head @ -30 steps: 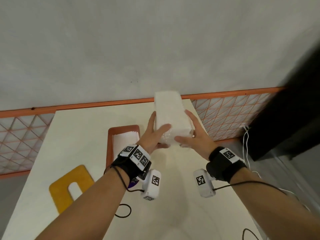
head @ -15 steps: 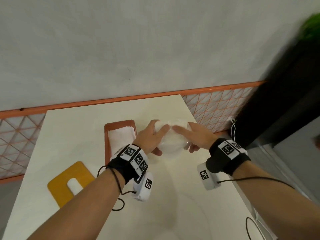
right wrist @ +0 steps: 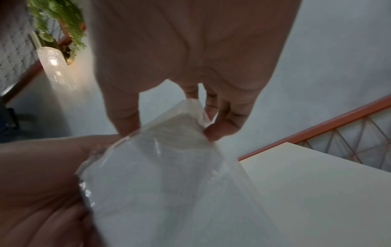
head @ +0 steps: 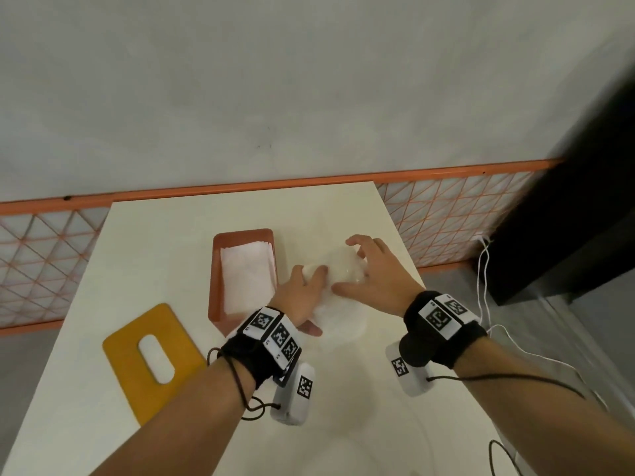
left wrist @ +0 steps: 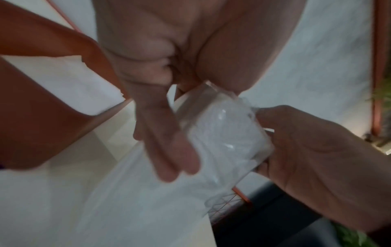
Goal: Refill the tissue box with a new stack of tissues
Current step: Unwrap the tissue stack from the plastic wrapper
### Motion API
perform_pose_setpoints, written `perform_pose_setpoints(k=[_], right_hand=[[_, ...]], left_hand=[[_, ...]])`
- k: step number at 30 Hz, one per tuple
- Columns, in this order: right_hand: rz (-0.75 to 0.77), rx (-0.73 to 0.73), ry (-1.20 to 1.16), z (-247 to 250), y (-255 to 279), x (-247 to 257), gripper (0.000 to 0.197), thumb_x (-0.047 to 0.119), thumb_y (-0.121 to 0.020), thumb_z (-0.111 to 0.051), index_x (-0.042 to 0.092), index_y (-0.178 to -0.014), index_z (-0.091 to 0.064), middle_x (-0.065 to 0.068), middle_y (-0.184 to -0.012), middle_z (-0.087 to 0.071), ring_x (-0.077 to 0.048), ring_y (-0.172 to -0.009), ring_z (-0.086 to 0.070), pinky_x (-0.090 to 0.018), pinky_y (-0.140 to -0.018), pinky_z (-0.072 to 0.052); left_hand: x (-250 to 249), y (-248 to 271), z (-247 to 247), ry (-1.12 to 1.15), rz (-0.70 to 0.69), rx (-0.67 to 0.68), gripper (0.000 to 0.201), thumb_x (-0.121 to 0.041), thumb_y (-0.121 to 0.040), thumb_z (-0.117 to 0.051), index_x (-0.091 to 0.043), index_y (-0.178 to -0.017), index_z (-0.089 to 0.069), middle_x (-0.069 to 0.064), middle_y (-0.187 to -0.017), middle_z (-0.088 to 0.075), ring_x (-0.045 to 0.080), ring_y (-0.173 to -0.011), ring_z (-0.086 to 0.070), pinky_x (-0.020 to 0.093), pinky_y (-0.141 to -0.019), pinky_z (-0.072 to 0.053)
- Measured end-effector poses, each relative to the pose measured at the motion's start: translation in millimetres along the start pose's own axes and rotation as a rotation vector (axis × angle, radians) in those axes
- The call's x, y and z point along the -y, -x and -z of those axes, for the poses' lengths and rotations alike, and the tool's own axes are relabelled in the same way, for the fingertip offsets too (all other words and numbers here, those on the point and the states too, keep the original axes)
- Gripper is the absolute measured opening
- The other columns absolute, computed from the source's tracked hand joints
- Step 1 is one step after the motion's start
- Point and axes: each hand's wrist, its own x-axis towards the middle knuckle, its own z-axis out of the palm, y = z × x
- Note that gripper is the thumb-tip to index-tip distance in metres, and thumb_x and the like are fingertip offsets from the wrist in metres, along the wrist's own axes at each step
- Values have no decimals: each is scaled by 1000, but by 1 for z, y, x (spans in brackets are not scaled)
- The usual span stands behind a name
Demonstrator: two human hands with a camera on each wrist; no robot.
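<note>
On the near left of the table (head: 165,242) a yellow lid (head: 130,359) with an oval slot is lying flat. Right of it the orange box (head: 214,269) is sitting open, a layer of white tissues (head: 245,273) showing inside; I cannot tell how full it is.

Just right of the box, the left hand (head: 300,292) is pressing on the near left end of the tissue pack (head: 338,269), fingers laid fairly straight along its wrapper and thumb tucked against the near side. The pack, wrapped in clear film, is lying low over the table beside the box, not in it; whether it is resting on the surface is not clear. The right hand (head: 374,274) is arching over the far right end, fingers curled down, thumb and fingertips pinching the film at that end. So both hands are on the pack, close together.

Judging from this, the wrapper is about to be opened. The film looks slick and crinkled, so a pinch could slip, or a sharp pull could tear it unevenly and drag tissues out in a loose bunch. The open box is sitting just beside the left wrist; a sideways jerk could knock it.
</note>
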Motion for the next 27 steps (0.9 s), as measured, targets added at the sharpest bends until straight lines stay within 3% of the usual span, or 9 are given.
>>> perform_pose_setpoints(k=[4, 7, 10, 15, 18, 20, 23, 25, 27], right_hand=[[59, -27, -10, 1, 1, -5, 65, 42, -69, -83, 29, -123, -48, 10, -119, -51, -7, -89, -56, -21, -74, -46], [95, -47, 3, 0, 1, -6, 47, 42, -73, -81, 28, -111, -59, 12, -112, -60, -4, -82, -56, -18, -71, -42], [71, -80, -30, -2, -1, -6, 38, 32, -74, -81, 24, -107, -64, 9, -108, -66, -2, -83, -55, -12, -70, -39], [70, -158, -14, -3, -3, -7, 10, 34, -83, -73, 26, -88, -70, 14, -89, -72, 3, -87, -64, -13, -73, -45], [21, -174, -29, 0, -6, -4, 18, 38, -91, -59, 27, -82, -69, 13, -79, -72, -2, -74, -66, -18, -66, -47], [-45, -182, -139, 4, -10, -4, 25, 35, -94, -53, 24, -79, -69, 10, -77, -73, -9, -64, -67, -25, -63, -53], [-222, -201, -373, 8, -18, -10, 26, 30, -95, -51, 16, -81, -68, 0, -88, -77, -20, -62, -74, -32, -56, -54], [-322, -198, -419, 9, -24, -15, 26, 30, -95, -51, 12, -86, -67, -6, -87, -77, -25, -62, -75, -30, -55, -52], [-377, -188, -375, 9, -27, -19, 26, 34, -95, -52, 10, -97, -63, -6, -85, -76, -24, -61, -74, -29, -55, -50]], left_hand=[[8, -5, -1, -354, -130, -173, 69, -66, -88, -37, -21, -140, -38, 11, -137, -46, 36, -115, -57, 48, -99, -47], [10, -2, 0, -233, -487, -288, 49, -37, -95, -53, -19, -139, -41, 7, -141, -40, 25, -120, -53, 33, -100, -44], [15, 2, -4, -251, -676, -218, 44, -31, -95, -57, -23, -137, -44, 1, -139, -44, 18, -120, -52, 26, -97, -42], [26, 4, -4, -164, -651, -244, 55, -28, -90, -65, -21, -138, -38, -4, -136, -51, 11, -122, -49, 16, -95, -33], [30, 3, -5, -93, -651, -240, 53, -26, -87, -69, -23, -127, -35, -6, -122, -53, 15, -102, -56, 21, -88, -44], [35, 2, -4, -120, -692, -274, 47, -25, -88, -68, -19, -122, -38, -5, -119, -49, 15, -97, -52, 16, -86, -42], [40, 1, -3, -217, -789, -310, 24, -22, -91, -64, -20, -108, -46, 1, -130, -40, 8, -111, -43, 5, -90, -30], [42, 3, -3, -267, -768, -268, 10, -24, -95, -59, -23, -105, -56, 2, -143, -31, 11, -124, -38, 10, -98, -29], [42, 3, -2, -296, -761, -245, 13, -25, -97, -55, -27, -107, -64, 1, -149, -27, 11, -130, -33, 17, -104, -27]])
